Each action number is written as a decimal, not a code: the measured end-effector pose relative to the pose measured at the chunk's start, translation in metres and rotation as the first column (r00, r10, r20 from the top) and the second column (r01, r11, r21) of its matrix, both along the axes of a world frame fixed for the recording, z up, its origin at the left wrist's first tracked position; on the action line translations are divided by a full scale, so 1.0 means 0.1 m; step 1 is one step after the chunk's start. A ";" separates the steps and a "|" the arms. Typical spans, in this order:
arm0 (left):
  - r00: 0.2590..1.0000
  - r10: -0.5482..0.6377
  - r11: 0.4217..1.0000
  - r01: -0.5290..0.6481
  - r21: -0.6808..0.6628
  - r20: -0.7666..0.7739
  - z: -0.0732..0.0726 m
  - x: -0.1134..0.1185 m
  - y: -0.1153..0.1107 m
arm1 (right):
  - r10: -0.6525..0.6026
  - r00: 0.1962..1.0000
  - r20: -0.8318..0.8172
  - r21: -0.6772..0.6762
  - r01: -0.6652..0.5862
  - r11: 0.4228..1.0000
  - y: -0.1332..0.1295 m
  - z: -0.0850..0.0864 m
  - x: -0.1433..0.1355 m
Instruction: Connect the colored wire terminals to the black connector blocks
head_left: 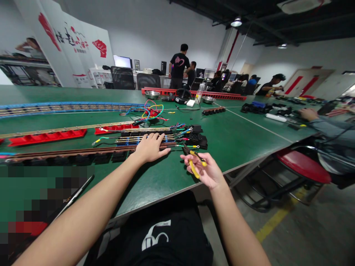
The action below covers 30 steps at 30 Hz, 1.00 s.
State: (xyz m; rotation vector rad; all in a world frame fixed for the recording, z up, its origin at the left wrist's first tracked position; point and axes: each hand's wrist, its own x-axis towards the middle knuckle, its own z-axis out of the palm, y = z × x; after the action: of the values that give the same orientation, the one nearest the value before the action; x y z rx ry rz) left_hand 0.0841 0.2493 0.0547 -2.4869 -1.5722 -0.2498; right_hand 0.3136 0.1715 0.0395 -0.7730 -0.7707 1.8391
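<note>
My left hand (151, 148) lies flat with fingers spread over long strips of brown and gold-coloured rods (127, 140) set in black and blue holders. In my right hand (211, 173) is a pair of yellow-handled pliers (193, 170), jaws pointing away from me. The jaws are near a green-yellow wire with a ring terminal (196, 146) at the strip's end. Black end blocks (197, 140) sit just beyond, with several short coloured wires around them. Whether the jaws touch the wire, I cannot tell.
Red holder strips (48, 137) and a long blue strip (69, 108) lie to the left. Loose coloured wires (152, 112), metal bowls (208, 99) and a bottle (199, 92) stand farther back. A co-worker's hand (308, 114) is at right, beyond a red stool (303, 165).
</note>
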 end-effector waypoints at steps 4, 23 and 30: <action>1.000 -0.003 1.000 0.003 -0.001 -0.002 0.00 0.00 0.00 | 0.003 0.992 -0.128 -0.039 -0.008 0.999 -0.01 0.02 -0.03; 0.999 -0.008 1.000 0.008 0.011 0.033 -0.02 -0.01 0.00 | -0.224 0.974 0.027 0.171 0.216 0.961 -0.23 0.29 -0.30; 1.000 -0.013 1.000 0.013 0.017 0.027 -0.01 -0.01 0.00 | -0.183 0.978 0.097 0.083 0.175 0.981 0.14 0.04 -0.24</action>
State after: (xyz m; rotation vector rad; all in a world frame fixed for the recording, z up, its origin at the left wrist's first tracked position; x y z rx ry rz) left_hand 0.0835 0.2494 0.0537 -2.4917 -1.5582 -0.2980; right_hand 0.2898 0.1855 0.0435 -0.8671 -0.8040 1.6111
